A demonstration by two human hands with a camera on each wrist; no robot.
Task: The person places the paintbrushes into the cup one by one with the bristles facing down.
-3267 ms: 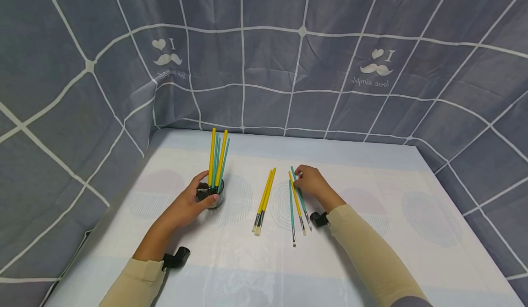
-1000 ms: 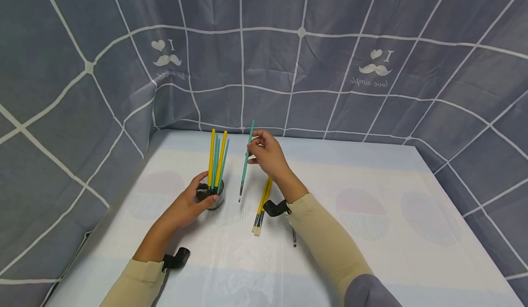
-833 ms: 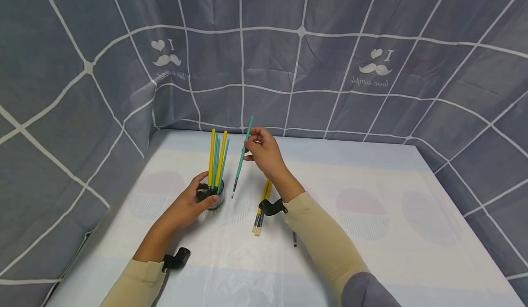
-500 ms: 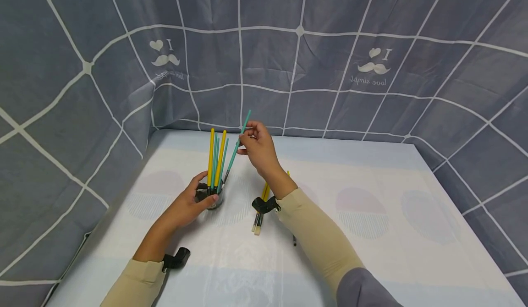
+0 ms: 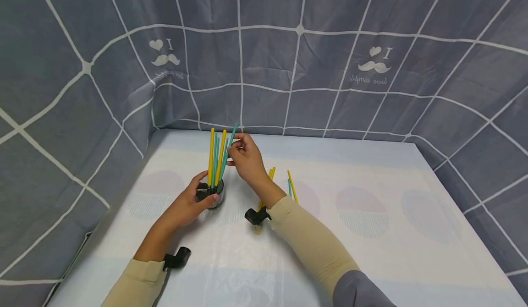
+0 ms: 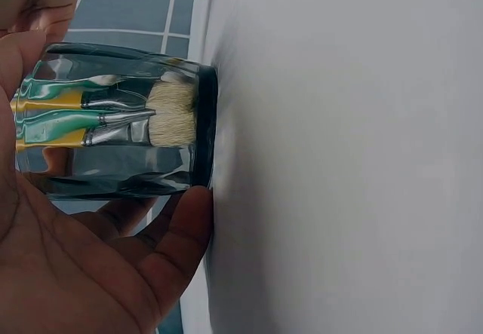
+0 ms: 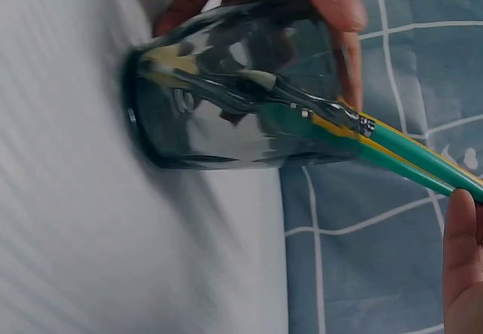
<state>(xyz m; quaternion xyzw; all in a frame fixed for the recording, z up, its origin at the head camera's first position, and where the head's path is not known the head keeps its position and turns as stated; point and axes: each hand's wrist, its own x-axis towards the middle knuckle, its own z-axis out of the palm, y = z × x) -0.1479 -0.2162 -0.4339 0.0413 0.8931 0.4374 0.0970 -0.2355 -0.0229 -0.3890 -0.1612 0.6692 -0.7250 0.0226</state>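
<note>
My left hand (image 5: 187, 208) grips a clear dark-tinted glass (image 7: 226, 142) standing on the table, fingers and thumb around its sides. Several yellow paintbrushes (image 5: 211, 156) and green ones lean in it, bristles down; the left wrist view shows pale bristles (image 6: 172, 115) near the glass base. Beside them my right hand (image 5: 247, 162) pinches the upper handle of a green paintbrush (image 5: 233, 134), tilted, its lower end inside the glass. In the right wrist view a fingertip (image 7: 459, 221) touches the green handle.
Yellow brushes (image 5: 272, 173) lie on the table (image 5: 412, 252) under my right forearm, which hides part of them. Further right lie another yellow brush (image 5: 293, 187) and a green brush (image 5: 289, 189), also partly covered. A grey gridded curtain (image 5: 272, 68) surrounds the table.
My right hand picked up a green brush from the right of the table, carried it left, and lowered its bristle end into the glass. The left hand stayed on the glass.
</note>
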